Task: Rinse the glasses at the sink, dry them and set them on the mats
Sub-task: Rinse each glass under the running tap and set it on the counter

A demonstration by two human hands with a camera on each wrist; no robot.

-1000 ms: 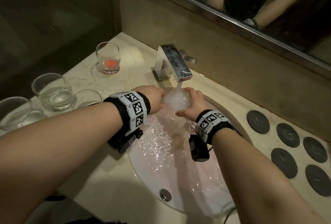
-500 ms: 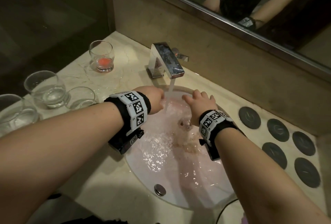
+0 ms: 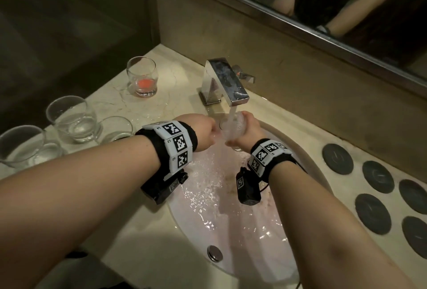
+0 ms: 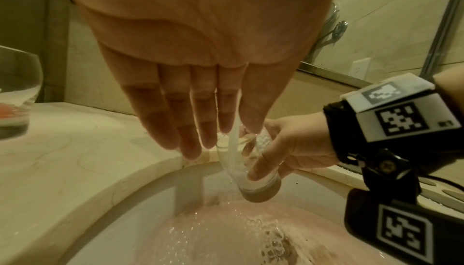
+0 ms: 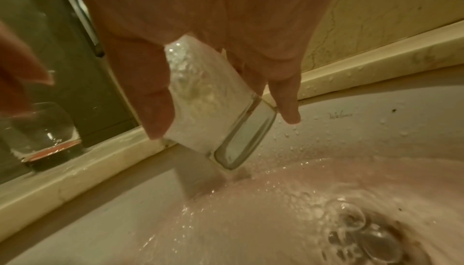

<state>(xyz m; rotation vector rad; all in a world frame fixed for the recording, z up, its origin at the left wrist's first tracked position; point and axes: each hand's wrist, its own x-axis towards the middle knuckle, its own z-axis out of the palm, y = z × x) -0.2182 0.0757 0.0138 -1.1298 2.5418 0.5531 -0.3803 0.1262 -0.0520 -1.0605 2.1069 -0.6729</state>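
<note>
A clear glass [image 3: 232, 130] [image 4: 247, 167] [image 5: 213, 108] is held tilted under the running tap [image 3: 227, 82], frothy water filling it. My right hand [image 3: 246, 130] [image 4: 283, 150] [image 5: 220, 82] grips its side, thumb and fingers round it. My left hand [image 3: 203, 133] [image 4: 200, 122] hangs beside the rim with straight fingers; whether they touch the glass is unclear. The white sink [image 3: 298, 150] [image 5: 364, 122] holds pinkish water. Several round dark mats [image 3: 337, 159] lie on the counter to the right.
At the back left a glass with red residue [image 3: 142, 77] [image 5: 47, 130] stands on the marble counter [image 3: 111, 101]. Three clear glasses [image 3: 74, 119] stand at the left edge. A mirror [image 3: 323, 0] runs along the back wall. The drain [image 5: 371, 235] bubbles.
My right hand has lifted the glass from low in the basin up under the tap stream. My left hand stays beside it. The view shifted slightly.
</note>
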